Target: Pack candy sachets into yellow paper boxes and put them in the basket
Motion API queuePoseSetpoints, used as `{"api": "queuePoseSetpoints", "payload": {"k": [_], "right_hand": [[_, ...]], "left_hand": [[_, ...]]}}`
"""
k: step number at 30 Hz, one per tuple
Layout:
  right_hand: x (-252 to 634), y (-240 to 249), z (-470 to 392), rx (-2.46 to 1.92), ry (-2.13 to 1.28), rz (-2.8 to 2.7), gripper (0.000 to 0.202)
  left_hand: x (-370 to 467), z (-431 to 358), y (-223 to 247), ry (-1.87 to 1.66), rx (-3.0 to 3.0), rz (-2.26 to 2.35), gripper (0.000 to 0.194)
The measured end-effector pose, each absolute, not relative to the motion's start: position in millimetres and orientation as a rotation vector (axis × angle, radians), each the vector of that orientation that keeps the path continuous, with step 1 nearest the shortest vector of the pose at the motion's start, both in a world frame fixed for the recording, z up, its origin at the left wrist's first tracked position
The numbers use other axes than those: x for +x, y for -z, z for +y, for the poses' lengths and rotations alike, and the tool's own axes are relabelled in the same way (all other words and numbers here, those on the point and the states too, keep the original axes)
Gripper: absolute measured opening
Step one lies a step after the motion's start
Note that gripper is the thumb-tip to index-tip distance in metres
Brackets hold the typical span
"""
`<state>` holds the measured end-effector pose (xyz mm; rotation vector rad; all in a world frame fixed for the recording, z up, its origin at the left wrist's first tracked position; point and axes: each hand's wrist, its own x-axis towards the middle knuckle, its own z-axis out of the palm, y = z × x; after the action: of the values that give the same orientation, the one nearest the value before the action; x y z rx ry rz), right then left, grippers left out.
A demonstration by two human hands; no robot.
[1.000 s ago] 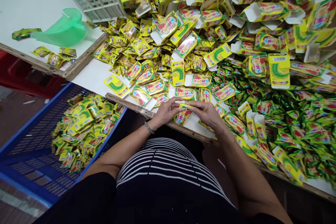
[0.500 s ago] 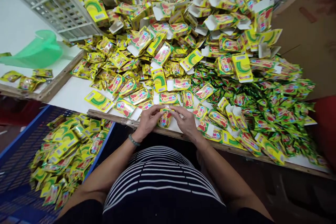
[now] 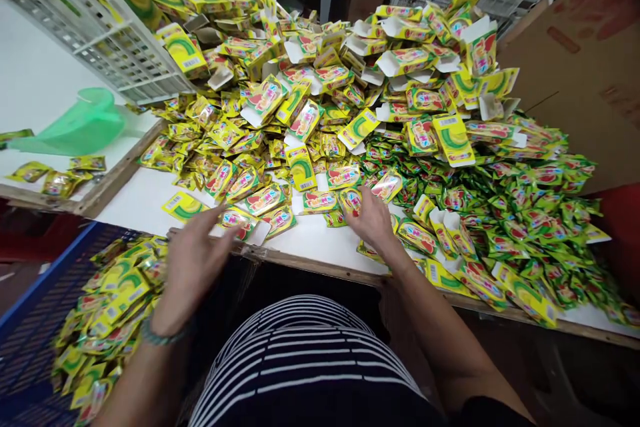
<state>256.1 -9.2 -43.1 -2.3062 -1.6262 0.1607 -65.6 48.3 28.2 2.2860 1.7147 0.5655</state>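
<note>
My left hand point(image 3: 193, 263), blurred by motion, is above the table's front edge at the left, near the blue crate. Its thumb and fingers are apart, with nothing visible between them. Just beyond its fingertips lies a small yellow carton point(image 3: 239, 221) with an open white flap. My right hand point(image 3: 374, 221) rests at the front middle of the table, fingers curled and closed on a small yellow packet point(image 3: 350, 201). Flat cartons lie around it, one a yellow carton point(image 3: 320, 201) to its left. A loose green packet point(image 3: 335, 219) sits beside its thumb.
Yellow cartons point(image 3: 305, 47) are heaped at the back. Yellow packets point(image 3: 225, 133) lie left, green packets point(image 3: 520, 207) right. A blue crate point(image 3: 30, 310) of filled-looking cartons stands lower left. A green scoop point(image 3: 80, 127), a white basket point(image 3: 135, 47) and a cardboard box point(image 3: 575, 80) flank the heap.
The carton between both hands is gone from them. My left hand has swung left and opened; my right hand has moved right and slightly forward to a packet. The view has tilted up.
</note>
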Motion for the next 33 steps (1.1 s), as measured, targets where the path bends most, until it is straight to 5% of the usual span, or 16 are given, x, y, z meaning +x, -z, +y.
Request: {"api": "queuePoseSetpoints", "payload": {"k": [5,9,13,19,33], "right_hand": [[225,36,-27,-1.801,-0.392,-2.030,0.052],[225,27,-16,-1.529,-0.599,-2.044,0.047],[252,12,38,-1.765,-0.370,-1.859,0.033],[272,5,115,-2.077,0.092,-2.036,0.055],[273,25,23,-1.879,-0.201,-1.305,0.025]], "left_hand": [[15,57,9,-0.557,2.330,0.978,0.062],[42,66,24,-0.254,2.081,0.899,0.049],[35,66,30,-0.189,1.958,1.088,0.046],[29,60,42,-0.280,1.754,1.127,0.044],[36,46,53,-0.772,1.119,1.068,0.047]]}}
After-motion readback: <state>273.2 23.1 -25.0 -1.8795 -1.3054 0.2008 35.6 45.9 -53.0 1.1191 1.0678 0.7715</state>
